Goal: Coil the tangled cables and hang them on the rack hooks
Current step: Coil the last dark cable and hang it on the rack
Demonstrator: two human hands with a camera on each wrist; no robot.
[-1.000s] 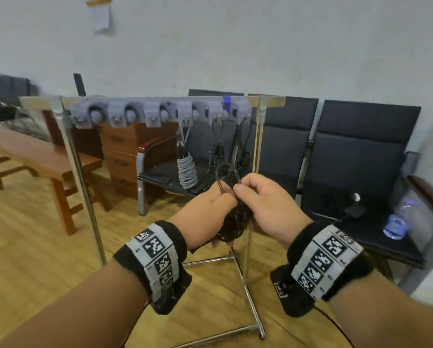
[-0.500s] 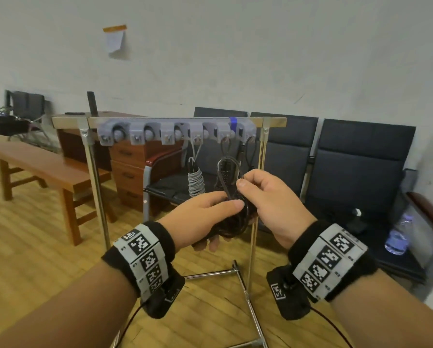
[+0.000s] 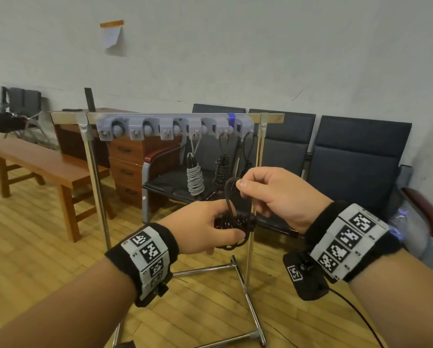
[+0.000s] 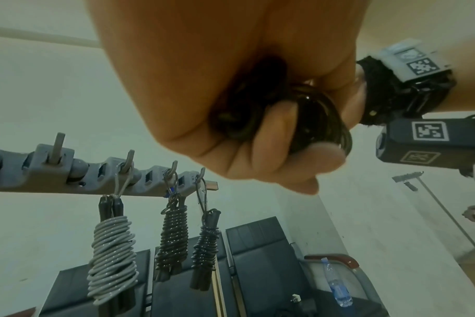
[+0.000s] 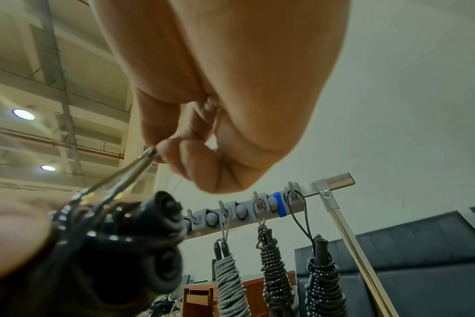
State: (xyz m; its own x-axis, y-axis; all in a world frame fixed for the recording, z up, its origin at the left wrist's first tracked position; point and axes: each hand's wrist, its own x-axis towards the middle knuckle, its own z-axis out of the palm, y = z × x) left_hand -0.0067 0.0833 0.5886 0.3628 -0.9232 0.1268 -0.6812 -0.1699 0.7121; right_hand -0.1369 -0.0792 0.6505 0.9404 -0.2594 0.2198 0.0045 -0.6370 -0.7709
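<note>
My left hand (image 3: 210,227) grips a coiled black cable (image 3: 235,222) in front of the rack; its fingers curl round the coil (image 4: 315,120). My right hand (image 3: 268,194) pinches the cable's upper loop (image 3: 229,189) between thumb and forefinger and holds it taut above the coil (image 5: 133,171). Behind stands the metal rack with a grey hook strip (image 3: 172,126). Three coiled cables hang from its right hooks: a grey one (image 3: 195,179) and two black ones (image 3: 222,169) (image 4: 205,238). The left hooks (image 3: 135,133) are bare.
The rack's steel legs (image 3: 250,297) spread over the wooden floor below my hands. Dark chairs (image 3: 353,159) line the wall behind, with a water bottle (image 4: 336,283) on one. A wooden bench (image 3: 47,167) and a drawer cabinet (image 3: 127,162) stand to the left.
My hands have drawn apart: the right one lifted the loop up out of the coil while the left kept hold of the coil below. The view tilted upward.
</note>
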